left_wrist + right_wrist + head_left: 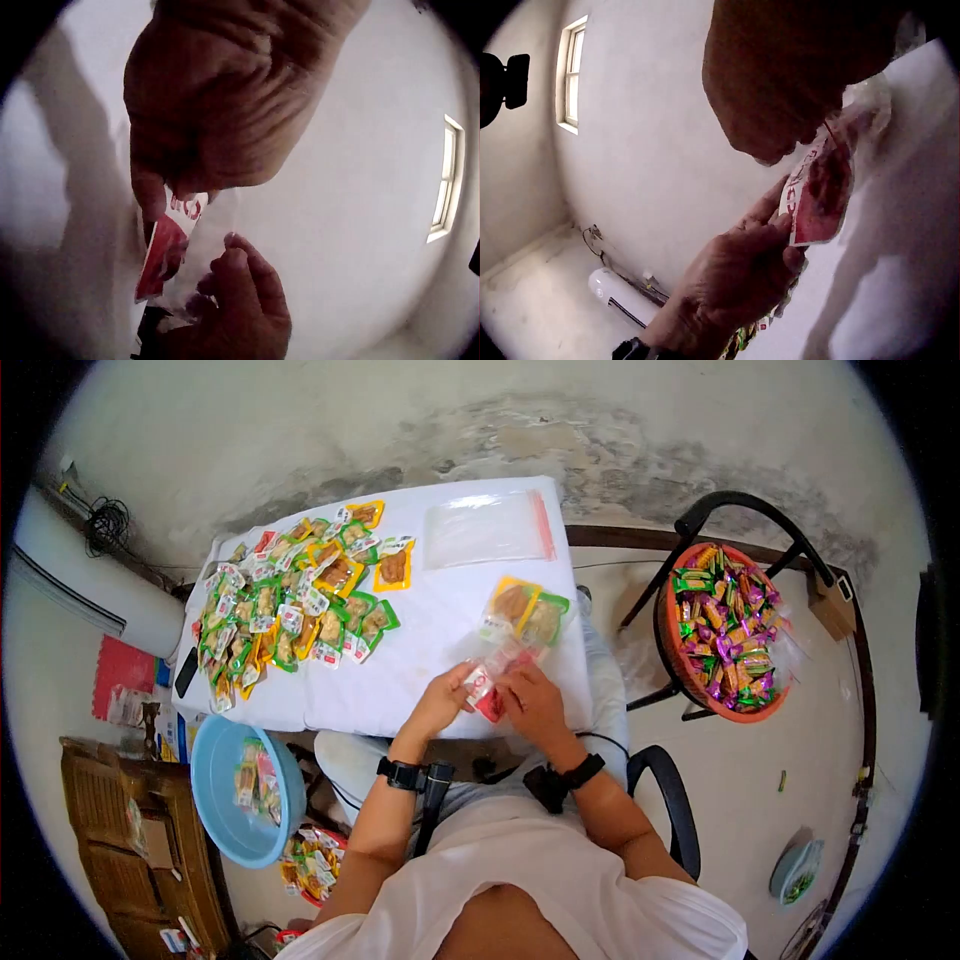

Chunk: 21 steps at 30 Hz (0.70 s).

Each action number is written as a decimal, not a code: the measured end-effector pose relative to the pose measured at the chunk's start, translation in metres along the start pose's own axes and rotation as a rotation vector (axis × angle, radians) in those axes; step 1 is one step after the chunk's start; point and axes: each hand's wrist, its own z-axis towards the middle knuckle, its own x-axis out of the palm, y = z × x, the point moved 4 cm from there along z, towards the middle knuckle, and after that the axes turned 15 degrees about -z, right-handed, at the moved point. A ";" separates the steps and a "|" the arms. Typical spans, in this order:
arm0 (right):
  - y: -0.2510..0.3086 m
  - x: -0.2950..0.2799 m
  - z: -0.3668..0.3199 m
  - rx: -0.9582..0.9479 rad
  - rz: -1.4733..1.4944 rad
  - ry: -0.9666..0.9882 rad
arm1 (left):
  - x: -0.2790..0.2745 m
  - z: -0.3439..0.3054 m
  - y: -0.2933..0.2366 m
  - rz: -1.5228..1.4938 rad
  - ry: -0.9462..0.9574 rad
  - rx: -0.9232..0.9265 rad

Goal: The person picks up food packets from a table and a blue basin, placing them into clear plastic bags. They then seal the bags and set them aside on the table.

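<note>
In the head view, my left hand pinches a flat red-and-white printed packet between thumb and fingers at the table's front edge. My right hand curls beside it, thumb and fingertip together at the edge of a clear plastic bag. Within that bag, a yellow-edged snack packet and a green-edged one show at the far end. In the left wrist view, the red-and-white packet slants down from the left fingers. Over its other end, the right hand hides part of the bag in the right wrist view.
A heap of snack packets covers the table's left side. Flat clear bags lie at the back. A blue basin holding packets stands left below the table. On the right, a red basket full of wrapped snacks rests on a chair.
</note>
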 end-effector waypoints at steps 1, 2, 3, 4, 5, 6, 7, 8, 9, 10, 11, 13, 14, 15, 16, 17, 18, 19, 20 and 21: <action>-0.002 0.001 -0.001 -0.018 0.009 -0.003 | -0.001 0.005 -0.002 0.000 0.006 0.000; -0.002 0.002 -0.002 -0.036 0.019 -0.006 | -0.002 0.009 -0.008 -0.124 0.005 0.028; -0.003 0.001 -0.002 -0.034 0.016 -0.010 | -0.003 0.012 -0.012 -0.246 0.003 0.055; -0.002 0.002 -0.002 -0.035 0.014 0.010 | -0.003 0.016 -0.008 -0.256 -0.006 0.036; -0.002 0.003 -0.003 -0.035 0.013 0.033 | 0.001 0.020 -0.004 -0.253 -0.004 0.035; -0.001 0.004 -0.004 -0.033 0.013 0.031 | 0.008 0.024 0.002 -0.241 0.014 -0.007; 0.000 0.006 -0.004 -0.016 0.023 0.043 | 0.014 0.028 0.009 -0.228 0.032 -0.047; -0.001 0.007 -0.004 0.001 0.032 0.054 | 0.020 0.032 0.013 -0.283 0.052 -0.046; -0.001 0.006 -0.004 0.003 0.030 0.051 | 0.026 0.039 0.018 -0.281 0.055 -0.046; -0.001 0.006 -0.004 0.012 0.015 0.063 | 0.031 0.044 0.018 -0.295 0.061 0.056; -0.001 0.005 -0.004 0.019 0.000 0.076 | 0.037 0.047 0.015 -0.309 0.064 0.159; -0.002 0.004 -0.002 0.021 0.015 0.058 | 0.047 0.053 0.013 -0.339 0.083 0.189; -0.003 0.003 -0.001 0.022 0.032 0.042 | 0.051 0.057 0.011 -0.369 0.101 0.220; -0.004 0.001 0.000 0.015 0.034 0.047 | 0.053 0.064 0.011 -0.372 0.095 0.225; -0.005 -0.002 0.000 0.054 0.041 0.081 | 0.050 0.072 0.009 -0.076 0.026 0.329; -0.005 -0.002 0.000 0.085 0.057 0.122 | 0.045 0.078 0.012 0.225 -0.057 0.424; -0.003 0.001 -0.001 0.051 0.088 0.143 | 0.038 0.097 0.036 0.407 -0.100 0.407; -0.005 0.001 -0.004 0.067 0.080 0.120 | 0.026 0.111 0.055 0.589 -0.160 0.376; -0.007 0.003 -0.005 0.082 0.073 0.101 | 0.027 0.116 0.062 0.623 -0.183 0.385; -0.007 0.006 -0.005 0.046 0.105 0.131 | 0.036 0.120 0.064 0.594 -0.173 0.406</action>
